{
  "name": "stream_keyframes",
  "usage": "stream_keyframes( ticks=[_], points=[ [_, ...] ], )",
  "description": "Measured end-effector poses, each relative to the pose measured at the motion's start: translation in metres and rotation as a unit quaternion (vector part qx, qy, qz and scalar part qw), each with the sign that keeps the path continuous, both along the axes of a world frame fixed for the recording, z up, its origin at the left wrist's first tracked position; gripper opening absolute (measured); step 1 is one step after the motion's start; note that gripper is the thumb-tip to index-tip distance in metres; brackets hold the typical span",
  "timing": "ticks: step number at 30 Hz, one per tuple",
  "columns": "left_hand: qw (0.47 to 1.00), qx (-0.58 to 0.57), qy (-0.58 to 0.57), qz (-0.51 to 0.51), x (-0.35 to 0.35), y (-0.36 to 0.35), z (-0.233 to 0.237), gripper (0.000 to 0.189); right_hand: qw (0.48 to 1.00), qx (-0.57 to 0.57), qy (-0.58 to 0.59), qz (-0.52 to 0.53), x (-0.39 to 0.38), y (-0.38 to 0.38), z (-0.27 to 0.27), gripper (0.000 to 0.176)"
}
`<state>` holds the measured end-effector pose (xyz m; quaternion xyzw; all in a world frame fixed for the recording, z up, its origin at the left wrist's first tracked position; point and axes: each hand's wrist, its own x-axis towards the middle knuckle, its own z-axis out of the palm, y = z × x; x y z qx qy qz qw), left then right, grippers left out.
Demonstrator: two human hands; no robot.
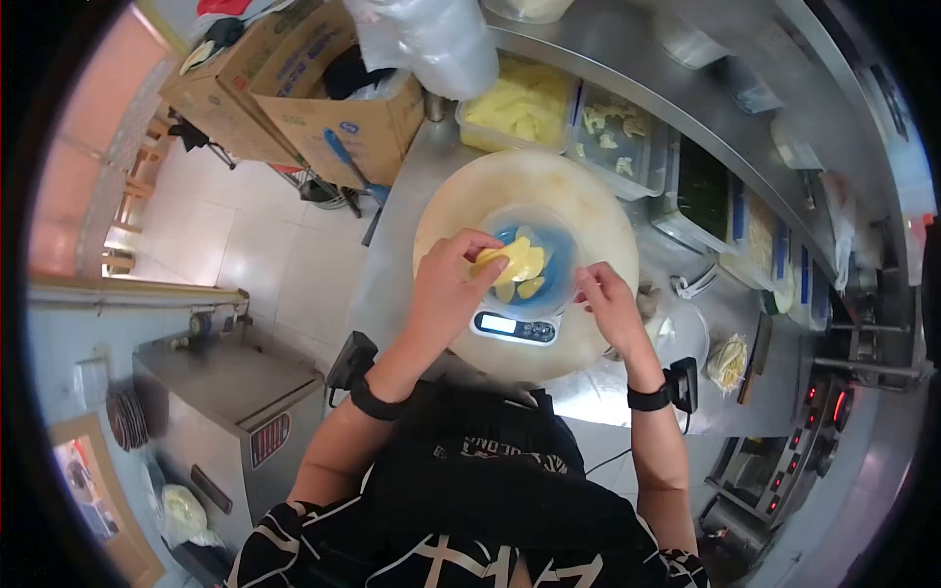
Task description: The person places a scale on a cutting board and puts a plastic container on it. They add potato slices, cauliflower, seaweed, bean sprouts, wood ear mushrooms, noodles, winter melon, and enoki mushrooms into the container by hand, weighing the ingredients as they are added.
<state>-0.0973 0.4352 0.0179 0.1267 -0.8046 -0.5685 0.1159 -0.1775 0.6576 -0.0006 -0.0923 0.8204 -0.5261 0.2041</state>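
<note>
A clear plastic bowl [559, 289] stands on a digital kitchen scale [542, 331] with a lit display, and blue shows through the bowl's bottom. Several pale yellow potato slices [530, 263] lie in it or just above it. My left hand [453, 279] reaches over the bowl's left side, its fingers closed on some of these slices. At the opposite side, my right hand [612, 304] pinches the bowl's rim between thumb and fingers. Under the scale is a thick round chopping board [461, 191].
Along the back stand a tub of yellow slices [520, 103], a tub with pale pieces [618, 147] and more containers beneath a steel shelf [627, 64]. At right are tongs [696, 282], shredded food [727, 363] and a knife [755, 358]. Cardboard boxes [338, 118] stand back left.
</note>
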Motion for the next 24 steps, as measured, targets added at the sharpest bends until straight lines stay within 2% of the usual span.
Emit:
stream_keyframes(
  ticks=[1, 3, 4, 6, 7, 9, 11, 12, 14, 15, 16, 17, 18, 21, 22, 24],
  points=[
    [1.000, 0.005, 0.002, -0.006, -0.004, 0.001, -0.003, 0.020, 0.999, 0.032, 0.027, -0.009, 0.001, 0.002, 0.005, 0.020],
    [0.973, -0.228, 0.021, -0.028, -0.012, 0.005, -0.008, 0.022, 0.998, 0.042, 0.040, -0.030, -0.016, 0.022, 0.015, 0.020],
    [0.974, -0.225, 0.021, -0.030, -0.015, 0.007, -0.011, 0.022, 0.995, 0.068, 0.066, 0.003, -0.029, 0.035, 0.018, 0.019],
    [0.972, -0.193, 0.135, 0.014, -0.017, 0.005, -0.018, 0.026, 0.990, 0.096, 0.093, 0.039, -0.060, 0.049, 0.021, 0.019],
    [0.972, -0.193, 0.136, 0.018, -0.015, 0.003, -0.021, 0.026, 0.981, 0.123, 0.138, 0.063, -0.080, 0.050, 0.023, 0.018],
    [0.976, -0.138, 0.126, 0.114, -0.003, -0.002, -0.030, 0.023, 0.969, 0.144, 0.183, 0.087, -0.125, 0.047, 0.020, 0.018],
    [0.980, 0.107, 0.074, 0.152, 0.013, 0.000, -0.055, 0.021, 0.973, 0.152, 0.136, 0.109, -0.179, 0.037, -0.002, 0.020],
    [0.980, 0.120, 0.051, 0.149, 0.020, 0.004, -0.053, 0.021, 0.973, 0.147, 0.141, 0.110, -0.206, 0.034, -0.020, 0.020],
    [0.976, 0.151, -0.005, 0.156, 0.030, 0.016, -0.050, 0.024, 0.954, 0.215, 0.171, 0.119, -0.263, 0.029, -0.066, 0.039],
    [0.971, 0.169, -0.038, 0.165, 0.032, 0.022, -0.051, 0.025, 0.954, 0.212, 0.178, 0.120, -0.287, 0.026, -0.089, 0.039],
    [0.971, 0.166, -0.033, 0.168, 0.032, 0.028, -0.051, 0.025, 0.941, 0.275, 0.169, 0.100, -0.310, 0.023, -0.113, 0.053],
    [0.961, 0.214, -0.040, 0.169, 0.034, 0.034, -0.050, 0.028, 0.925, 0.338, 0.156, 0.079, -0.329, 0.020, -0.134, 0.068],
    [0.949, 0.261, -0.049, 0.170, 0.032, 0.038, -0.049, 0.030, 0.941, 0.309, 0.109, 0.089, -0.347, 0.022, -0.153, 0.079],
    [0.936, 0.289, -0.080, 0.184, 0.019, 0.044, -0.033, 0.032, 0.939, 0.323, 0.084, 0.090, -0.360, 0.011, -0.179, 0.084],
    [0.936, 0.286, -0.086, 0.186, 0.016, 0.044, -0.034, 0.032, 0.938, 0.307, 0.092, 0.136, -0.358, 0.005, -0.182, 0.084],
    [0.934, 0.291, -0.073, 0.195, 0.013, 0.044, -0.037, 0.033, 0.940, 0.298, 0.047, 0.161, -0.330, -0.015, -0.138, 0.079]
  ],
)
